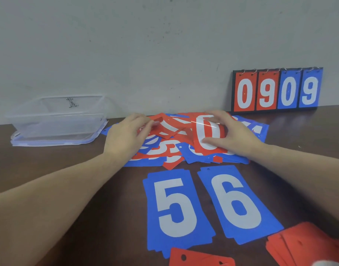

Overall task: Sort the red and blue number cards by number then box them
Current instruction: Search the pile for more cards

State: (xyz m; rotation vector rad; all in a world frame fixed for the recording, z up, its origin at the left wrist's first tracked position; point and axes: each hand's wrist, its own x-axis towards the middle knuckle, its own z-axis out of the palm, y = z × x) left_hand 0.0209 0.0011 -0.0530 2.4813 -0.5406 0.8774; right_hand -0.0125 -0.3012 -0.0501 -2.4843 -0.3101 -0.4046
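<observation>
The clear box (57,116) at the table's (68,189) back-left holds nothing. Right hand (230,133) pinches a red 0 card (207,131); left hand (126,135) grips one red card (162,125).

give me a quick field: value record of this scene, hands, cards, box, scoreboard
left hand: pinches a red card at the far side of the pile
right hand: grips a red 0 card, lifted off the pile
mixed pile: red and blue cards, overlapping, unsorted
sorted stacks: blue 5 stack and blue 6 stack side by side, nearer the person
red stacks: at the near edge, numbers not visible
clear box: far left, open, no cards inside, standing on its lid
scoreboard: against the wall, reads 0909
</observation>
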